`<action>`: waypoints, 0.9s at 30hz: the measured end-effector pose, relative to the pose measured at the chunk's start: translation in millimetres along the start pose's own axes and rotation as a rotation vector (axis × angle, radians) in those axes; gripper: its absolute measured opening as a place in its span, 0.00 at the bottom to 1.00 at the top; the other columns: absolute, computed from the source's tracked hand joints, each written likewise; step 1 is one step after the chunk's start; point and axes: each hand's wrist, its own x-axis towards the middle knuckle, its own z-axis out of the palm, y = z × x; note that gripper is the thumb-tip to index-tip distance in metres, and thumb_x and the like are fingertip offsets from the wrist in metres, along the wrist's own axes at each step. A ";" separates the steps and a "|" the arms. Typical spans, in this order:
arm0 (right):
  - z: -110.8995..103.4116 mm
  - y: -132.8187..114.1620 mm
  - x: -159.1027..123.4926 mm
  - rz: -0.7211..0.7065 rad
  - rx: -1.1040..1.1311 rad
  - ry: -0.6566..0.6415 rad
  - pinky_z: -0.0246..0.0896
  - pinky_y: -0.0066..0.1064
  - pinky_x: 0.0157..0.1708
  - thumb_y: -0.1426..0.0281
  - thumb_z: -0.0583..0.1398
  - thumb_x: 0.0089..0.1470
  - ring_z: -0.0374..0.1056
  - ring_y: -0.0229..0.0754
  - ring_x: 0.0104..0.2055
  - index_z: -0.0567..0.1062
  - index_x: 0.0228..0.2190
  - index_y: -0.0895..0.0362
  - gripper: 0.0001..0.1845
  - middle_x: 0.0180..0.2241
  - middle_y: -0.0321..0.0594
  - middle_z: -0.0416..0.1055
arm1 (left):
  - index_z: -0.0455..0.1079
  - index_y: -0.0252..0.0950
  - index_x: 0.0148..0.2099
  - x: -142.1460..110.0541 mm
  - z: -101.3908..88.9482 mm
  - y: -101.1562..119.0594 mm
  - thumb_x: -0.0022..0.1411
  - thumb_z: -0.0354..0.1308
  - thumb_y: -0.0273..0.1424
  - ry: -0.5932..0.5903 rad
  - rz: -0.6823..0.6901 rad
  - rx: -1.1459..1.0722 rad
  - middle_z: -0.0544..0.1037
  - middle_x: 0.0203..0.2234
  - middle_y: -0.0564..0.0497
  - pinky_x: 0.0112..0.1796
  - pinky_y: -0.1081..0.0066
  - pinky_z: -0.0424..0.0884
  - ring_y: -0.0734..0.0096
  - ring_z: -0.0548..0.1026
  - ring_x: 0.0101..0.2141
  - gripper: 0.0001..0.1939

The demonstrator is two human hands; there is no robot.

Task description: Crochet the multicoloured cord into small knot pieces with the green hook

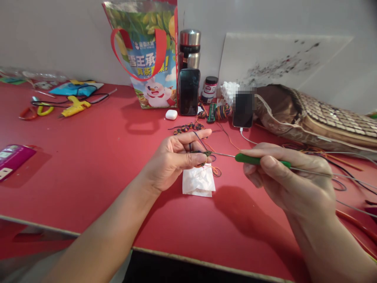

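My left hand (188, 151) pinches a small multicoloured crochet piece (202, 159) between thumb and fingers, with a dark strand of yarn running up over the index finger. My right hand (285, 173) is closed around the green handle of a crochet hook (250, 158). The hook's thin metal shaft points left, and its tip meets the crochet piece at my left fingertips. Whether the tip is inside a stitch is too small to tell. Orange and dark yarn loops hang below the piece, over a folded white tissue (198, 181) on the red table (112, 181).
Behind my hands are small crocheted bits (188, 128), a yarn ball (223, 112), a white earbud case (171, 114), two phones, a jar and a steel flask (190, 43). A large carrier bag (150, 59) stands behind. Scissors and a yellow glue gun (75, 107) lie left; cables run right.
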 end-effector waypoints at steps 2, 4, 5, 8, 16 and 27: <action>-0.3 -0.3 -0.4 0.003 0.011 -0.005 0.64 0.27 0.20 0.66 0.70 0.62 0.71 0.37 0.26 0.90 0.41 0.49 0.07 0.28 0.42 0.82 | 0.85 0.37 0.50 -0.2 -0.4 0.2 0.48 0.78 0.23 -0.006 0.001 0.004 0.81 0.25 0.53 0.29 0.76 0.69 0.76 0.77 0.26 0.24; -0.8 -0.6 -0.6 0.012 0.014 -0.011 0.64 0.27 0.20 0.67 0.71 0.61 0.71 0.38 0.26 0.90 0.42 0.49 0.07 0.28 0.42 0.82 | 0.85 0.37 0.49 0.0 -0.4 0.3 0.48 0.78 0.23 -0.009 -0.002 0.004 0.81 0.25 0.52 0.28 0.76 0.67 0.76 0.76 0.26 0.23; -1.1 -0.8 -0.6 0.021 0.014 -0.014 0.65 0.27 0.19 0.67 0.71 0.61 0.71 0.38 0.26 0.90 0.42 0.49 0.07 0.28 0.42 0.82 | 0.85 0.37 0.49 0.2 -0.4 0.4 0.48 0.78 0.23 -0.010 -0.006 0.001 0.81 0.25 0.52 0.27 0.76 0.67 0.76 0.76 0.25 0.24; -2.1 -1.5 0.0 0.041 0.021 -0.022 0.66 0.26 0.19 0.67 0.71 0.61 0.72 0.38 0.27 0.90 0.42 0.50 0.07 0.29 0.42 0.82 | 0.85 0.37 0.49 0.8 0.0 0.4 0.47 0.78 0.23 -0.021 -0.018 -0.015 0.80 0.25 0.53 0.27 0.76 0.67 0.76 0.76 0.25 0.24; -3.6 -1.3 2.3 0.075 0.043 -0.024 0.66 0.26 0.18 0.66 0.71 0.61 0.71 0.38 0.26 0.90 0.40 0.50 0.07 0.27 0.43 0.81 | 0.85 0.38 0.50 0.6 1.1 -1.6 0.47 0.77 0.21 -0.021 -0.013 -0.019 0.79 0.25 0.55 0.30 0.77 0.72 0.78 0.77 0.25 0.25; 3.8 -5.7 6.2 0.165 0.139 0.004 0.60 0.25 0.15 0.65 0.75 0.54 0.70 0.39 0.24 0.90 0.35 0.54 0.07 0.23 0.45 0.79 | 0.85 0.38 0.51 -2.2 3.2 0.1 0.47 0.76 0.21 -0.018 -0.044 0.020 0.80 0.26 0.54 0.30 0.75 0.69 0.76 0.75 0.25 0.26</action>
